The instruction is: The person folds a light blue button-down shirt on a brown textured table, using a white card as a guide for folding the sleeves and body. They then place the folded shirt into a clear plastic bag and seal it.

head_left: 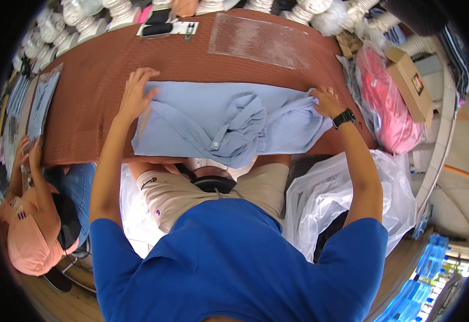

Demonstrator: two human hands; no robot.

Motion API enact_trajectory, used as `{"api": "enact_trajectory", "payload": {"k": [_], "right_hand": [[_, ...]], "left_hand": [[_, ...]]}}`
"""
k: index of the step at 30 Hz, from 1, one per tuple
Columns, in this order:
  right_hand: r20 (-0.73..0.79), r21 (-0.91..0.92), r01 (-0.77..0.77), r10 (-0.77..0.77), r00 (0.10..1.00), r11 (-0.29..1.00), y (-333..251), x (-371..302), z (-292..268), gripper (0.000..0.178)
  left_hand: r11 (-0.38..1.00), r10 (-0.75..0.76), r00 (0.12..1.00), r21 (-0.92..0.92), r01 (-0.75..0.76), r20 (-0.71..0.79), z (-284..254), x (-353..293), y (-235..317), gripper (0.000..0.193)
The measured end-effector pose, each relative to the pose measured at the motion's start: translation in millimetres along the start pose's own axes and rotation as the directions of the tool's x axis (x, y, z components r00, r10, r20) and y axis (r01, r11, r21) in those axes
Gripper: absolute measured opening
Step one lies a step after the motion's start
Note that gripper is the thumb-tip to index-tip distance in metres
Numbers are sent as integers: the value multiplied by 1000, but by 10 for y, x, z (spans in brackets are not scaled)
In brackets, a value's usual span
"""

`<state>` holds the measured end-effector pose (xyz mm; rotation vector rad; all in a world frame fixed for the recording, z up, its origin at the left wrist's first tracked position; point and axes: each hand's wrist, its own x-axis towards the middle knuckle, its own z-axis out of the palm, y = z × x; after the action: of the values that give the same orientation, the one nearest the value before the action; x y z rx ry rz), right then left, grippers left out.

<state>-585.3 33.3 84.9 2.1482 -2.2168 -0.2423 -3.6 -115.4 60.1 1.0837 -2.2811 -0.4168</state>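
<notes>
Has a light blue garment (pixel 226 121) laid sideways over the brown-covered desk (pixel 89 118), right in front of the body, folded into a long panel and bunched into a loose heap near its middle, close to a small pale button (pixel 216 144). Holds the left grip (pixel 136 94) wide at the garment's far left corner, with fingers spread past the edge and thumb blurred over the cloth. Curls the right grip (pixel 326 102) at the garment's far right corner, touching the cloth; cannot tell whether pinching it. Wears a black watch (pixel 344 118) just right of the garment. Faces a clear plastic sheet (pixel 258 43) beyond the garment and, beyond its left part, a black roll (pixel 157 29) beside a small green tool (pixel 190 31). Has, right of the garment, a pink plastic-wrapped bundle (pixel 382 102) next to a cardboard box (pixel 410 86); well left of it, a co-worker's hands (pixel 34 153) near a packet of blue cloth (pixel 45 102).
</notes>
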Motion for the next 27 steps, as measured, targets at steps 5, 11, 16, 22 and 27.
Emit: {"api": "enact_trajectory", "payload": {"k": [5, 11, 16, 22, 27], "right_hand": [[-211, -106, 121, -142, 967, 987, 321, -54, 159, 29], [-71, 13, -384, 384, 921, 923, 397, -193, 36, 36], [615, 410, -624, 303, 728, 665, 665, -201, 319, 30], [920, -302, -674, 391, -21, 675, 1524, -614, 721, 17], [366, -32, -354, 341, 866, 935, 1020, -442, 374, 28]], "left_hand": [[986, 95, 913, -162, -32, 397, 75, -245, 573, 50], [986, 18, 920, -159, 49, 392, 134, -410, 574, 37], [989, 71, 980, -144, -45, 185, 306, -345, 997, 44], [960, 155, 973, 208, -190, 174, 957, -511, 1093, 65], [943, 128, 977, 285, -173, 168, 912, -577, 1102, 66]]}}
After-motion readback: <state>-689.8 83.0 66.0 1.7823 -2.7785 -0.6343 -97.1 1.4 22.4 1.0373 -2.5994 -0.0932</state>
